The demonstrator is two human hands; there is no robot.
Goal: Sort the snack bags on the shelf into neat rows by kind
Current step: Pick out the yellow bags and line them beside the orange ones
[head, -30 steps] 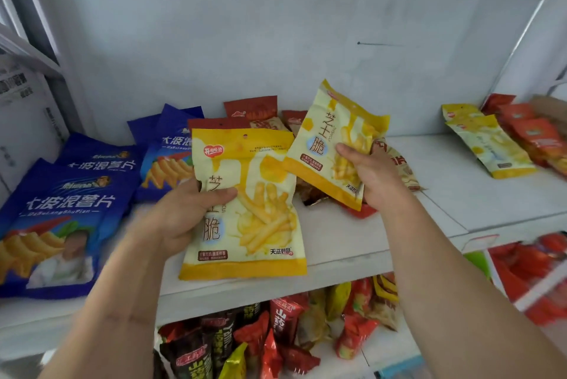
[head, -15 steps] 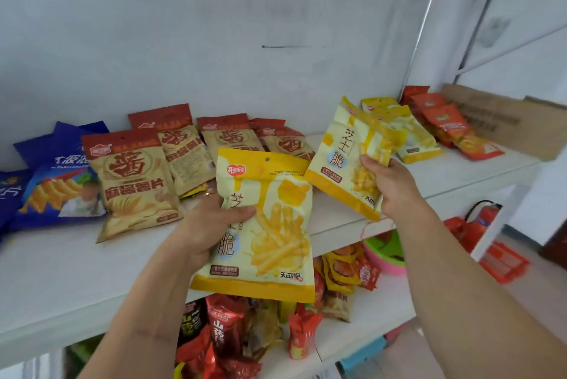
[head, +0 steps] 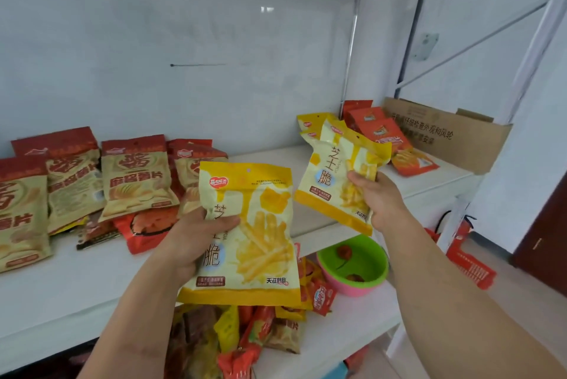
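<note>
Now, with our left hand (head: 190, 240) gripping one yellow fries bag (head: 254, 234) and our right hand (head: 377, 197) pinching another (head: 334, 170) above the shelf (head: 306, 219), we should lay both flat beside the yellow stack (head: 310, 125) at right.

The leftmost tan chip bag (head: 18, 213) is cut off by the left edge. Behind the raised yellow bag in the right hand (head: 380, 200), two more yellow bags (head: 310, 125) show only their top corners. The left hand (head: 190, 240) hides the left side of its yellow bag (head: 254, 234). Bags on the lower shelf (head: 233, 338) are blurred, and the small print on the cardboard box (head: 445, 136) is unreadable.
</note>
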